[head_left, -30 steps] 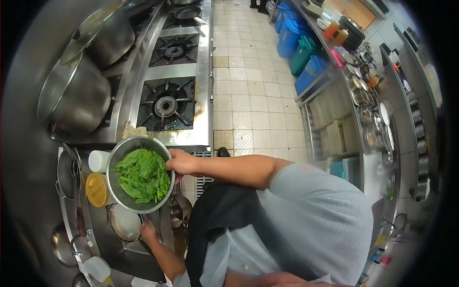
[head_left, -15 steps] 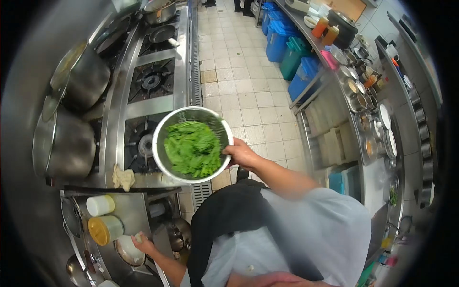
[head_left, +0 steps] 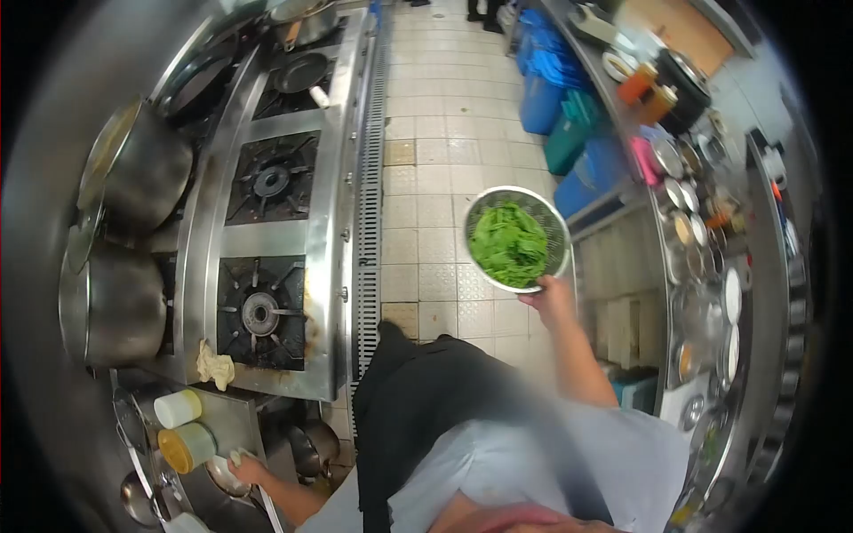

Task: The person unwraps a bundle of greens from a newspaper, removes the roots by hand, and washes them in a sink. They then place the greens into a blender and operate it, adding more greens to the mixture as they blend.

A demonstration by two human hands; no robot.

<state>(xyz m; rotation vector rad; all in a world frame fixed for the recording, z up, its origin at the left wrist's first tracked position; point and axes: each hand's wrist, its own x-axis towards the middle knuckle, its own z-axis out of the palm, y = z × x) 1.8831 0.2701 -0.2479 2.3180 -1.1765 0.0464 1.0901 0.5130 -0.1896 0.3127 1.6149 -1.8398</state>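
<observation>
My right hand [head_left: 553, 300] grips the near rim of a perforated metal colander [head_left: 562, 240], holding it over the tiled floor. Leafy greens [head_left: 509, 244] are heaped inside it. At lower left, my left hand [head_left: 251, 471] is closed around something small and pale that I cannot make out. This hand is over the metal side counter, beside a round pan or bowl [head_left: 227, 480] that it partly hides. Close by stand a tub with a yellow lid [head_left: 182, 449] and a white container [head_left: 178, 409].
Gas burners [head_left: 260, 313] and large stockpots [head_left: 124, 302] line the left. A crumpled cloth [head_left: 215, 364] lies at the stove's corner. On the right, a prep counter [head_left: 653, 200] carries bowls and sauce bottles [head_left: 647, 93], with blue bins [head_left: 544, 98] beneath its far end. People's feet [head_left: 485, 19] show far ahead.
The colander of greens has swung right in my right hand, from beside the stove to over the aisle. My body has turned rightward. My left hand stays low at the side counter.
</observation>
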